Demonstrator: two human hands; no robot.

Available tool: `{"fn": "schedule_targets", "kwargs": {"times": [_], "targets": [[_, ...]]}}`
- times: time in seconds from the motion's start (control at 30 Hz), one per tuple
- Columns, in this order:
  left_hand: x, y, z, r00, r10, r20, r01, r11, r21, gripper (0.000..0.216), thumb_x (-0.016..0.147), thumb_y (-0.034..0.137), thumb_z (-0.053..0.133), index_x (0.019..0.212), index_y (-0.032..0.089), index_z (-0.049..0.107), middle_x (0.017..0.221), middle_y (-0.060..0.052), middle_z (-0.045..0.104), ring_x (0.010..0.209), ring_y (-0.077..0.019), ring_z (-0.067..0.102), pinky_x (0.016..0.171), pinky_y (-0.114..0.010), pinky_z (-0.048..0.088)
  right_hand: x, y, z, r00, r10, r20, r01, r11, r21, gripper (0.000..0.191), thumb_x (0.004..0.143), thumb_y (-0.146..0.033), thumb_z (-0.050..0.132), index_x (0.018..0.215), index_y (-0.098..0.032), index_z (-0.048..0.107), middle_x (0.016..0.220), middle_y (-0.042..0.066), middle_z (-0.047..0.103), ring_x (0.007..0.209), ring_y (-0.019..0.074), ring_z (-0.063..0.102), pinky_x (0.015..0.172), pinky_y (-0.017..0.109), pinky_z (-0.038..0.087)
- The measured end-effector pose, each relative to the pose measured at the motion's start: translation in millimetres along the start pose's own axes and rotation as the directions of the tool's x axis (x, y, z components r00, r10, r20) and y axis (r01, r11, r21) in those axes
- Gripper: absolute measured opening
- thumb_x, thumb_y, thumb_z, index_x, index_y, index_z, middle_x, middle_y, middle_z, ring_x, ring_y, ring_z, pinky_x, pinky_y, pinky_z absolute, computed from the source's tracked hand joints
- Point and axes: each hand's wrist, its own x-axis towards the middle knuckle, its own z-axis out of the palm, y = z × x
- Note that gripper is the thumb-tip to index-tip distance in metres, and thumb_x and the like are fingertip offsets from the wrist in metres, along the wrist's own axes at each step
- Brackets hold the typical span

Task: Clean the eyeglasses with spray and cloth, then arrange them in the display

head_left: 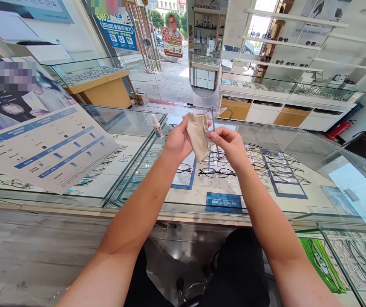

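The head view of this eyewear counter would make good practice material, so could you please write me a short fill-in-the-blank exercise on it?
1. The left hand holds a folded beige ____.
2. The right hand grips a pair of ____.
3. In the view, the small spray bottle stands to the ____ of both hands.
4. The fire extinguisher near the right edge is coloured ____.

Missing words: cloth; glasses; left; red.

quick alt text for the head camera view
A person's left hand holds a beige cloth, the right hand glasses, above a glass display case of eyeglass frames. A small white bottle stands on top.
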Motion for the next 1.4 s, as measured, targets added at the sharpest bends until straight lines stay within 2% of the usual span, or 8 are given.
{"fn": "schedule_targets", "kwargs": {"times": [0.07, 0.17, 0.3, 0.6, 0.9, 1.13, 1.23, 1.4], "targets": [[-0.6, 0.8, 0.9, 1.000, -0.006, 0.020, 0.007, 0.999, -0.032, 0.044, 0.103, 0.063, 0.067, 0.118, 0.022, 0.074, 0.121, -0.013, 0.080, 0.124, -0.0329, 0.076, 0.099, -0.048, 0.066, -3.6, 3.1, 7.3, 0.987, -0.143, -0.071, 0.110, 0.931, -0.348, 0.032, 0.100, -0.054, 0.073, 0.086, -0.026, 0.070, 0.093, 0.006, 0.072, 0.093, 0.0245, 0.060, 0.092, 0.041, 0.047], [-1.8, -0.7, 1.2, 0.999, -0.017, 0.037, 0.018, 0.999, -0.050, 0.039, 0.104, 0.058, 0.067, 0.121, 0.024, 0.074, 0.124, -0.012, 0.079, 0.127, -0.0333, 0.074, 0.101, -0.050, 0.065, -8.2, 6.9, 19.9, 0.968, -0.253, 0.000, 0.158, 0.603, -0.782, 0.022, 0.109, -0.037, 0.059, 0.096, -0.024, 0.071, 0.108, 0.012, 0.076, 0.107, 0.0312, 0.060, 0.100, 0.047, 0.042], [-1.9, -1.8, 0.2, 0.999, -0.041, 0.010, 0.042, 0.994, -0.096, 0.034, 0.108, 0.051, 0.062, 0.122, 0.023, 0.074, 0.124, -0.011, 0.079, 0.132, -0.0301, 0.073, 0.105, -0.045, 0.063, -10.6, 7.8, 33.7, 0.973, -0.171, 0.153, 0.196, 0.271, -0.942, 0.026, 0.114, -0.026, 0.045, 0.112, -0.018, 0.070, 0.118, 0.019, 0.074, 0.112, 0.0349, 0.057, 0.100, 0.049, 0.039], [-0.1, 6.0, -1.9, 0.999, 0.036, -0.014, -0.037, 0.997, -0.074, 0.030, 0.107, 0.048, 0.065, 0.120, 0.023, 0.077, 0.127, -0.010, 0.080, 0.133, -0.0270, 0.073, 0.109, -0.042, 0.063, -12.7, 3.0, 36.5, 0.950, -0.114, 0.290, 0.304, 0.137, -0.943, 0.030, 0.114, -0.021, 0.040, 0.117, -0.015, 0.069, 0.122, 0.021, 0.072, 0.112, 0.0360, 0.055, 0.099, 0.049, 0.038], [5.3, 17.2, -18.3, 0.995, 0.027, -0.096, -0.039, 0.991, -0.128, 0.040, 0.115, 0.045, 0.049, 0.139, 0.022, 0.073, 0.145, -0.010, 0.076, 0.141, -0.0268, 0.070, 0.116, -0.042, 0.059, -17.4, -8.2, 32.3, 0.906, -0.014, 0.424, 0.410, 0.285, -0.867, 0.021, 0.112, -0.019, 0.047, 0.112, -0.016, 0.068, 0.120, 0.018, 0.073, 0.113, 0.0337, 0.058, 0.101, 0.048, 0.040], [12.3, 17.4, -22.3, 0.914, 0.310, -0.261, -0.316, 0.949, 0.019, 0.038, 0.110, 0.061, 0.061, 0.111, 0.026, 0.076, 0.098, -0.006, 0.079, 0.088, -0.0204, 0.077, 0.077, -0.030, 0.062, -6.7, -5.4, 4.2, 0.949, -0.140, 0.281, 0.183, 0.974, -0.134, 0.025, 0.108, -0.050, 0.061, 0.099, -0.026, 0.062, 0.105, 0.005, 0.074, 0.103, 0.0232, 0.066, 0.099, 0.042, 0.049], [8.8, 11.9, -21.7, 0.885, 0.414, -0.213, -0.381, 0.907, 0.181, 0.047, 0.102, 0.071, 0.068, 0.092, 0.026, 0.074, 0.063, 0.001, 0.055, 0.052, -0.0143, 0.052, 0.051, -0.028, 0.045, -0.7, -7.8, -8.0, 0.978, -0.090, 0.189, 0.068, 0.990, 0.121, 0.029, 0.101, -0.056, 0.071, 0.096, -0.028, 0.066, 0.103, 0.003, 0.076, 0.104, 0.0219, 0.069, 0.101, 0.041, 0.050], [-4.5, 2.7, -19.0, 0.828, 0.559, -0.044, -0.464, 0.728, 0.504, 0.066, 0.100, 0.084, 0.061, 0.071, 0.025, 0.064, 0.052, 0.005, 0.033, 0.045, -0.0119, 0.033, 0.048, -0.031, 0.032, 0.7, -12.5, -13.6, 0.990, -0.028, 0.141, -0.010, 0.966, 0.258, 0.029, 0.094, -0.053, 0.079, 0.090, -0.027, 0.069, 0.098, 0.002, 0.075, 0.101, 0.0206, 0.071, 0.096, 0.037, 0.052]]}}
